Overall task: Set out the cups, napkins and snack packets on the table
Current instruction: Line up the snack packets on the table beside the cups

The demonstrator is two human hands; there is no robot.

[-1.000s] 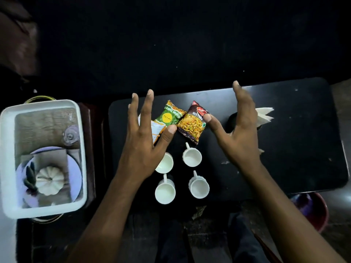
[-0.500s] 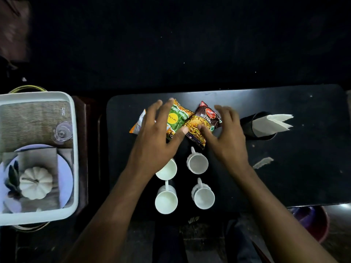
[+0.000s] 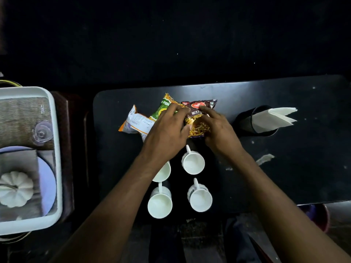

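Dark surroundings frame a black rectangular table (image 3: 284, 168), where 3 snack packets lie fanned near its far edge: a white-and-orange foil packet (image 3: 135, 122), a green foil packet (image 3: 161, 109) and a dark brown "Mixture" packet (image 3: 201, 109). Both hands grasp the brown packet: the left hand (image 3: 167, 133) pinches its left edge and the right hand (image 3: 216, 130) curls over its right side. Just nearer, 4 white handled cups (image 3: 193, 163) stand in a 2-by-2 block, 1 partly under the left wrist. White folded napkins (image 3: 273, 118) sit in a black holder (image 3: 245, 120) to the right.

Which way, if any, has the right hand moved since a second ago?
Yes: the right hand moved leftward, away from the black napkin holder, onto the Mixture packet.
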